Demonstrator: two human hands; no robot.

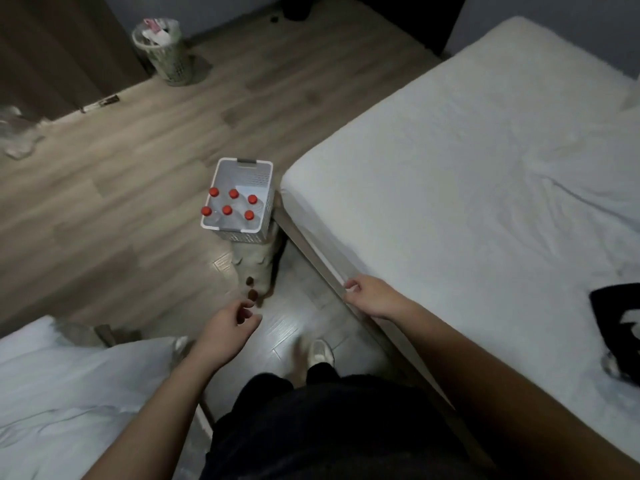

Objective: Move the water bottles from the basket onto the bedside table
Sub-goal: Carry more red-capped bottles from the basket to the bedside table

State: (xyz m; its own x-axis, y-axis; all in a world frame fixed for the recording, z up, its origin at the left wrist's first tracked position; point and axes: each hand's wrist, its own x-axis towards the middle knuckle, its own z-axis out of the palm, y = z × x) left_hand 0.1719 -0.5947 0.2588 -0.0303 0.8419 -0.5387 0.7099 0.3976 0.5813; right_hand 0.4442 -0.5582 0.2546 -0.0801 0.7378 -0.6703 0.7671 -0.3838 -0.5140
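Left hand [231, 320] and right hand [371, 296] are hanging loosely curled, gripping nothing. Six bottles [227, 210] are standing in the basket [257, 233] ahead, by the bed [450, 174] corner; seemingly none is moved yet, so every transfer is waiting.

The basket [261, 185] was a rectangular container in white plastic with perforated walls and a grey handle [246, 161] at its far end. It stood upright, just beside the near corner of the bed [450, 168], and rested on a pale, narrow stand [254, 258]. Whether that stand was the table could not be determined.

Six water bottles [228, 211] stood upright inside the basket. Each was clear plastic with a red cap [233, 193]. They were arranged in two rows of three, close together, and occupied the near part of the basket.
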